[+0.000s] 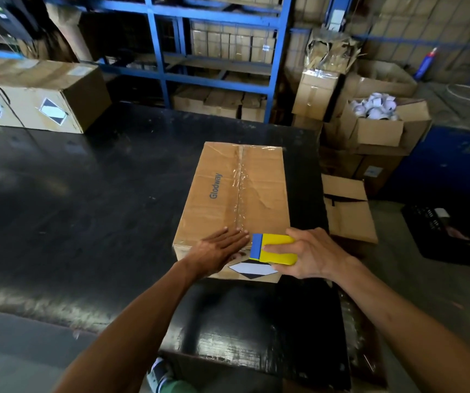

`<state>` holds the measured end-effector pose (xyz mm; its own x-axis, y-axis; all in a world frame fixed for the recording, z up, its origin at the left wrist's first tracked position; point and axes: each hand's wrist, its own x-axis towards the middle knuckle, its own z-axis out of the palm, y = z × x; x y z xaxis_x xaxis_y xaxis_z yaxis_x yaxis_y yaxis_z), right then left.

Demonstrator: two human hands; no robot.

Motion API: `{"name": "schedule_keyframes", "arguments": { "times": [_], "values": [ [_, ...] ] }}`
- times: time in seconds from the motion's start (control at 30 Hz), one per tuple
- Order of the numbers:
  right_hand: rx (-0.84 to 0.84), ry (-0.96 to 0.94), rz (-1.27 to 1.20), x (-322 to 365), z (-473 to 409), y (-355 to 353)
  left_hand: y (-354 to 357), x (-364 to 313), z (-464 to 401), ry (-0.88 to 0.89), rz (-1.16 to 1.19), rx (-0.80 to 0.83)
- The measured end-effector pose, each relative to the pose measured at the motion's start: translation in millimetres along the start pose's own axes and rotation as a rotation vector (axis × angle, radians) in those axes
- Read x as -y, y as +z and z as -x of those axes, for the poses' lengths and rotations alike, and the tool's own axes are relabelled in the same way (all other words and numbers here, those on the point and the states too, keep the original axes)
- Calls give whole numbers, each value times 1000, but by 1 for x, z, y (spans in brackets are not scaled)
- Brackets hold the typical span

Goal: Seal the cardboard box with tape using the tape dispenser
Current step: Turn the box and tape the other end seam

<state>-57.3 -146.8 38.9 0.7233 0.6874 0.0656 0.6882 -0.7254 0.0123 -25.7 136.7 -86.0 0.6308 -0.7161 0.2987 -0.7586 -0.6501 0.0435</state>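
A closed brown cardboard box (216,191) printed "Glodway" lies on the black table (86,199). Clear tape (240,180) runs along its centre seam from the far edge to the near edge. My left hand (216,251) lies flat, fingers together, on the box's near top edge just left of the seam. My right hand (313,251) grips a yellow and blue tape dispenser (275,249) at the near end of the seam, at the box's top edge. A black and white diamond label (252,269) shows on the box's near side, below the dispenser.
Two labelled cardboard boxes (43,103) stand at the table's far left. Blue metal racking (216,46) with cartons fills the back. Right of the table are stacked open boxes (375,129), a flat carton (347,211) and a black crate (449,231) on the floor.
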Motion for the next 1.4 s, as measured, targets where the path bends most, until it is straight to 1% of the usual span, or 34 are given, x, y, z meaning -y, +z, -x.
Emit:
{"name": "schedule_keyframes", "arguments": {
  "times": [0.2,0.3,0.5,0.7,0.83,0.93,1.07,1.17,1.27,1.4],
  "values": [
    [-17,2,-4,-4,-2,5,-4,0,1,-15,6,24],
    [8,-3,-10,-8,3,0,-7,1,1,-18,16,38],
    [9,26,36,-58,55,-11,-6,1,-1,-22,12,44],
    [21,40,53,-57,58,-3,-11,-5,-6,-35,2,84],
    [-2,49,14,-57,59,-1,-3,-17,-13,-70,-68,61],
    [1,65,-11,-58,64,1,0,-12,-10,-54,-82,50],
    [-70,40,-56,-73,79,-9,-2,-12,-12,-43,-81,56],
    [-101,-8,-39,-84,94,-11,-2,-11,-11,-51,-63,81],
    [-57,-1,-32,-78,85,9,-5,-9,-14,-45,-59,103],
    [-40,50,54,-50,71,27,-5,-12,-13,-58,-61,98]
  ]
}}
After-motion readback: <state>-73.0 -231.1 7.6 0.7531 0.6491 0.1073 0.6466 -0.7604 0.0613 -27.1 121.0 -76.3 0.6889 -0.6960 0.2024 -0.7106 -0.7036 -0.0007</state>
